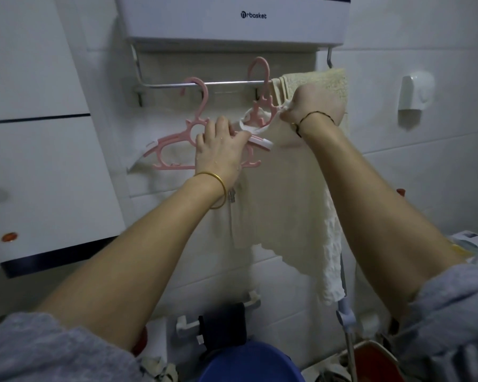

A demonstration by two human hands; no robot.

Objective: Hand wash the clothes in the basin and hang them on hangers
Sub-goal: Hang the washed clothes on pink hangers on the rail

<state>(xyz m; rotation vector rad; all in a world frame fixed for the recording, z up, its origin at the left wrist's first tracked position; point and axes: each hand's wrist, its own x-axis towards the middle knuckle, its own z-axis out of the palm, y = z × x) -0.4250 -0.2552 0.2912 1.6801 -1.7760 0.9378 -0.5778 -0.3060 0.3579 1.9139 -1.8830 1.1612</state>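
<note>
My left hand (pixel 218 150) is up at the centre of the frame, fingers curled over the neckline of a cream garment (pixel 282 205) and the arm of a pink hanger (pixel 260 111), gripping both together. A gold bangle (pixel 218 188) sits on that wrist. My right hand (pixel 312 106), a little higher and to the right, pinches the other side of the neckline between thumb and fingertips and stretches it outward; a dark cord bracelet (pixel 312 117) circles that wrist. The hanger's neck pokes up through the collar opening, and its hook is over the chrome rail (pixel 199 84) that runs across the upper middle of the frame. The garment hangs down from my hands in front of the white tiled wall (pixel 398 37).

A second pink hanger (pixel 177 144), bare, hangs from the same rail to the left, its right end behind my left hand. A beige towel (pixel 329 84) is draped over the rail's right end, just behind my right hand. Above the rail is a white wall unit (pixel 232 20) printed with the word "basket". At the bottom centre of the frame is the rim of a blue basin (pixel 249 365), and to its right the edge of a red basin (pixel 370 359). My grey sleeves (pixel 53 354) fill the lower corners.
</note>
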